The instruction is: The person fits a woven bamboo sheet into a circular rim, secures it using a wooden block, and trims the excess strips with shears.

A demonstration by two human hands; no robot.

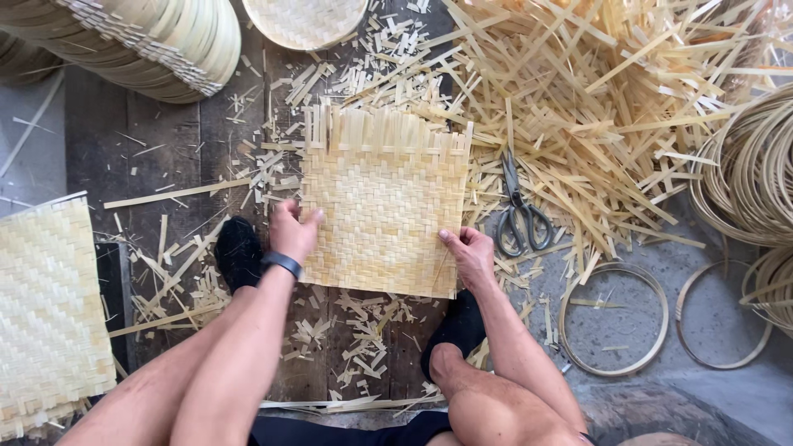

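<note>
mat (384, 211) flat on floor boards (165, 140) between the feet, unwoven strip ends pointing away — kept square for handling | left hand (291, 231) pressing mat's left edge, fingers together, pinning not gripping | right hand (469, 254) pinching lower right edge, thumb on top | scissors (520, 211) just right, within reach | hoops (613, 318) and offcuts (595, 99) pushed aside

2 woven mats (384, 215), 1 scissors (519, 211)
</note>
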